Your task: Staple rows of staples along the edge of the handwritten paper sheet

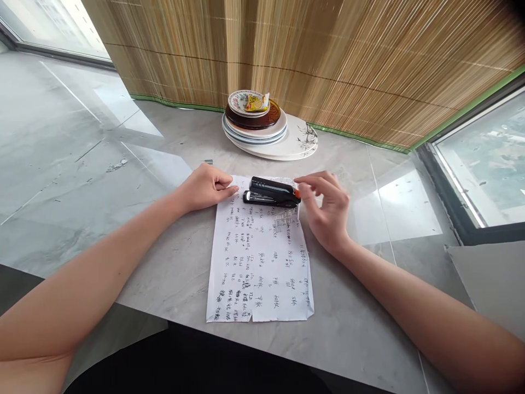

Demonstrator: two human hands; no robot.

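A sheet of paper (262, 262) covered in handwriting lies on the grey marbled surface, its lower edge creased. Near its top rests a black stapler (270, 192) with a red piece at its right end, its jaws slightly apart. Silver staple strips (286, 219) show below the stapler, beside what looks like a clear case edge. My left hand (204, 187) is closed at the paper's upper left edge, thumb and forefinger together over it. My right hand (328, 210) has loosely bent fingers apart, with thumb and forefinger beside the stapler's red end; whether they touch it I cannot tell.
Beyond the paper stand stacked plates (254, 134), with a small yellow packet (256, 103) in the top dish. A bamboo blind (287, 54) hangs behind them. A window frame (492, 232) is at the right, and the surface's front edge (266, 346) lies close to my body.
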